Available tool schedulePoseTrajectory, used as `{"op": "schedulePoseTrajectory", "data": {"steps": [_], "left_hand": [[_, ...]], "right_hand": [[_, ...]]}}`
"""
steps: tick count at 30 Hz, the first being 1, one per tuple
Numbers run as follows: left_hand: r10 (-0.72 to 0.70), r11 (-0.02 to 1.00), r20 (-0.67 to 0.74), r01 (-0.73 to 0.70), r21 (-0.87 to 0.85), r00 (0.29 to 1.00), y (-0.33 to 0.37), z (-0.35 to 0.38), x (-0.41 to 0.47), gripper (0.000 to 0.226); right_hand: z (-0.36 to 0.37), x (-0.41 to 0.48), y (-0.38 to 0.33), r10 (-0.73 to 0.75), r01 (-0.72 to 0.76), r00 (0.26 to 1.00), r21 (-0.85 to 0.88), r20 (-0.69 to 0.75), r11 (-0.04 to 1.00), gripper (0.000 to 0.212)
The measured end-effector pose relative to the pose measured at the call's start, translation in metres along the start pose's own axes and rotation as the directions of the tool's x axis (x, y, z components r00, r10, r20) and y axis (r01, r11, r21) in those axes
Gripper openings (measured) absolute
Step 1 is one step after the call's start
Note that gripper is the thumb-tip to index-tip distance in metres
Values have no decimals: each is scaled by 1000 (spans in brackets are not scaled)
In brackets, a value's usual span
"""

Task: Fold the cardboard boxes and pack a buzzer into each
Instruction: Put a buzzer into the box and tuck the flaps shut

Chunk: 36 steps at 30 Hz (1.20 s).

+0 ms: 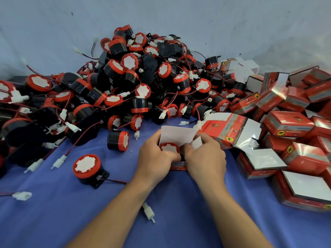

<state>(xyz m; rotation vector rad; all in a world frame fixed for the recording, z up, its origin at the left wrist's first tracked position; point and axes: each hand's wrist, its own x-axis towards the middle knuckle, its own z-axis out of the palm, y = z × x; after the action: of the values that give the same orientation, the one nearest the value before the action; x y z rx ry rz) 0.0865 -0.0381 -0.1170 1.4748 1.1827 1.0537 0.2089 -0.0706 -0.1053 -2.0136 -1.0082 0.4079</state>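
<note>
Blue-covered worktop (62, 203), heaped beyond the hands with red-and-black buzzers (143, 77); finished cartons (295, 122) off to the right. Left hand (155, 158) and right hand (206, 156), each grip clamped on one open box (177, 136). Between them, a buzzer (169, 147) seated inside. Best next: tuck wire fully, press flat, then close flaps squarely.

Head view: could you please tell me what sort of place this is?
Probably a small packing workstation: a heap of loose buzzers, printed red boxes piled at right, all on a blue cloth.
</note>
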Motion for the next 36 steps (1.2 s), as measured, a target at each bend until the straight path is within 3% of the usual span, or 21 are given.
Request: {"op": "schedulePoseTrajectory", "data": {"steps": [5,9,11,13,15,18,20,24,26,31,34,36], "left_hand": [[-13,1000,9,13,5,1000,0,0,0,54],[-50,999,0,50,-1,999,-1,-1,1,55],[-62,998,3,62,-2,998,0,-1,1,55],[-68,998,11,68,-4,998,1,-2,0,54],[-73,997,11,73,1,997,2,-3,1,53],[-83,996,17,83,-8,996,0,-4,2,49],[-87,996,25,87,-15,996,0,-4,1,49],[-63,997,49,60,46,997,0,-6,-1,48],[-35,996,127,24,88,991,-1,-9,-3,49],[-46,992,298,78,-98,953,10,-13,11,45],[19,963,378,84,-255,926,8,-24,8,52],[12,969,378,83,-234,926,8,-33,6,47]], "right_hand": [[-1,5,3,43,-35,994,-75,102,997,17],[-4,8,10,-101,80,969,104,224,991,5],[-12,8,15,-199,84,904,300,378,950,20],[-22,10,22,-317,1,771,497,552,868,31],[-31,13,26,-384,-70,696,590,606,805,32],[-35,20,30,-265,-295,756,672,599,679,25],[-35,22,31,-231,-382,746,685,625,620,33],[-29,22,33,-273,-310,759,696,591,647,28],[-26,20,32,-288,-220,779,674,556,705,27],[-20,15,32,-361,-31,797,629,484,777,36],[-20,17,33,-327,-40,812,604,483,796,32],[-20,18,33,-326,-90,804,643,497,761,35]]}}
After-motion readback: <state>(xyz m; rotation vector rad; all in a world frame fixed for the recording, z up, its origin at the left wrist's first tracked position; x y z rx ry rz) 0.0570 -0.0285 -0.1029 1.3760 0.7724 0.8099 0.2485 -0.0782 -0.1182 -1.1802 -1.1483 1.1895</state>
